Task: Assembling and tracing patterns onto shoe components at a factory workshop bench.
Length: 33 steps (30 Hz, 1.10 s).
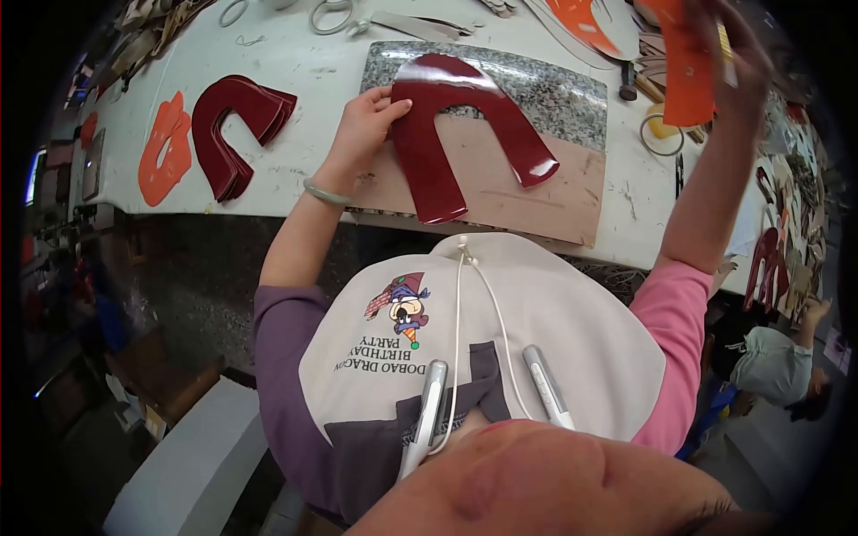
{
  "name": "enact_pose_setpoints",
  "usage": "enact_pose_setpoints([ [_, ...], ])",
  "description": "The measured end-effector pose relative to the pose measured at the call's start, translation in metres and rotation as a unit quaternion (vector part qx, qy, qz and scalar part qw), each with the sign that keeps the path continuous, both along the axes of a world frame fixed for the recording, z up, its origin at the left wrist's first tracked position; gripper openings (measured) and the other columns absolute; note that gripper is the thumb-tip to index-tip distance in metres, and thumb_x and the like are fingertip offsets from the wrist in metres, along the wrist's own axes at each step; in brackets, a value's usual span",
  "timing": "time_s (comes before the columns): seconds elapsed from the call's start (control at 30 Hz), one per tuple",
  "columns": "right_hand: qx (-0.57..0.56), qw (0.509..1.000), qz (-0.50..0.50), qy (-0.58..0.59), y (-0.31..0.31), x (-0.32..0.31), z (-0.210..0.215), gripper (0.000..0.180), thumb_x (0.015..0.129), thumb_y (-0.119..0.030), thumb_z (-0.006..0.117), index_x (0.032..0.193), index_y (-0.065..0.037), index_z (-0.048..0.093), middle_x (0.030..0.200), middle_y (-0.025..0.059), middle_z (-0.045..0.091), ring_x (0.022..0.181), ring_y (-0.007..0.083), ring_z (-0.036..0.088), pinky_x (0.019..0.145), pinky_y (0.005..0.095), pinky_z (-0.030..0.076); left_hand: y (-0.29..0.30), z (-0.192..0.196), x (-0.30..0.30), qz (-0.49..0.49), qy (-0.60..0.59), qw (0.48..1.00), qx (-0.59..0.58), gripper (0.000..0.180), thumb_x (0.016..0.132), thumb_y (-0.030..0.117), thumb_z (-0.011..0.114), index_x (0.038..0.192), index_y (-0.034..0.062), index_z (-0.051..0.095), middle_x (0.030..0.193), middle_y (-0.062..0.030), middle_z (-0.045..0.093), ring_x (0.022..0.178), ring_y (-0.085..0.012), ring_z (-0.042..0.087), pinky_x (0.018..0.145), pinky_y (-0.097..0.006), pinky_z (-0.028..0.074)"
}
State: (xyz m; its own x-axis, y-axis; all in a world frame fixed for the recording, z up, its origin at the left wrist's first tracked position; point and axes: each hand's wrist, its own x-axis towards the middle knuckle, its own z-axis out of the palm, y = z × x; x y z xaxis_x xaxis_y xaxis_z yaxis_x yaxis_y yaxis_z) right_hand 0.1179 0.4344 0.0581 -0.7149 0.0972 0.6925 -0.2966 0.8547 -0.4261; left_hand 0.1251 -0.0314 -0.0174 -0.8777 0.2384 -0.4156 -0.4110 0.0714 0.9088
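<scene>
My left hand (371,125) pinches the left edge of a glossy dark red U-shaped piece (418,152), thumb on top. That piece, which looks like leather, lies with its curve away from me and its two legs toward me. Under it are a speckled grey stone slab (559,94) and a brown board (545,201). Raised at the far right, my right hand (746,76) is closed on a flat orange piece (688,85). Blur hides some of its fingers, and a small yellow and white object (726,43) shows beside them.
To the left, a stack of dark red U-shaped pieces (214,112) lies beside an orange cut-out (165,152). Metal rings (332,16) sit at the back. A hammer (628,82) and another ring (661,134) lie right of the slab. Another person (773,366) is at far right.
</scene>
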Motion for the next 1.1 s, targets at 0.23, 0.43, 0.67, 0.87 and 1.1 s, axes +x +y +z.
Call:
enact_pose_setpoints([
  [0.23,-0.485,0.853,0.143,-0.130,-0.135,0.020,-0.013,0.017,0.085,-0.001,0.066,0.101,0.001,0.064,0.081,0.0059,0.064,0.061,0.0102,0.057,0.053,0.0188,0.045,-0.014,0.012,-0.008,0.094,0.212,0.969,-0.087,0.033,0.097,0.018,0.053,0.122,-0.0032,0.057,0.114,-0.0076,0.064,0.089,-0.0123,0.061,0.075,-0.021,0.049],
  [0.43,-0.236,0.903,0.349,0.081,-0.227,0.044,-0.026,0.035,0.075,0.009,0.066,0.108,-0.001,0.065,0.104,0.0106,0.070,0.080,0.0144,0.063,0.070,0.0262,0.051,0.024,0.080,0.033,0.146,0.392,0.908,0.014,0.031,0.099,0.017,0.051,0.123,-0.0028,0.054,0.112,-0.0106,0.064,0.092,-0.0148,0.063,0.078,-0.021,0.050],
  [0.67,-0.153,0.968,0.194,0.039,-0.189,0.038,0.003,0.037,0.077,-0.002,0.075,0.112,-0.001,0.064,0.104,0.0071,0.070,0.073,0.0109,0.060,0.059,0.0206,0.047,0.016,0.085,0.020,-0.018,0.170,0.970,0.174,0.039,0.097,0.013,0.054,0.131,-0.0056,0.045,0.115,-0.0172,0.063,0.092,-0.0185,0.067,0.079,-0.021,0.053],
  [0.87,-0.335,0.849,0.164,-0.373,-0.203,0.026,-0.074,0.036,0.081,-0.023,0.077,0.112,-0.006,0.068,0.089,0.0035,0.068,0.064,0.0097,0.055,0.058,0.0225,0.045,0.008,0.030,0.006,-0.031,0.118,0.992,0.017,0.047,0.092,0.015,0.061,0.132,-0.0042,0.047,0.119,-0.0201,0.061,0.106,-0.0240,0.063,0.086,-0.030,0.051],
  [1.1,-0.250,0.910,0.117,-0.310,-0.215,0.015,-0.124,0.034,0.080,-0.023,0.076,0.108,-0.005,0.069,0.079,0.0058,0.063,0.063,0.0156,0.056,0.061,0.0269,0.047,-0.031,-0.004,0.042,-0.189,0.461,0.774,-0.392,0.070,0.084,0.033,0.070,0.141,0.0032,0.042,0.142,-0.0168,0.045,0.131,-0.0278,0.043,0.108,-0.044,0.034],
])
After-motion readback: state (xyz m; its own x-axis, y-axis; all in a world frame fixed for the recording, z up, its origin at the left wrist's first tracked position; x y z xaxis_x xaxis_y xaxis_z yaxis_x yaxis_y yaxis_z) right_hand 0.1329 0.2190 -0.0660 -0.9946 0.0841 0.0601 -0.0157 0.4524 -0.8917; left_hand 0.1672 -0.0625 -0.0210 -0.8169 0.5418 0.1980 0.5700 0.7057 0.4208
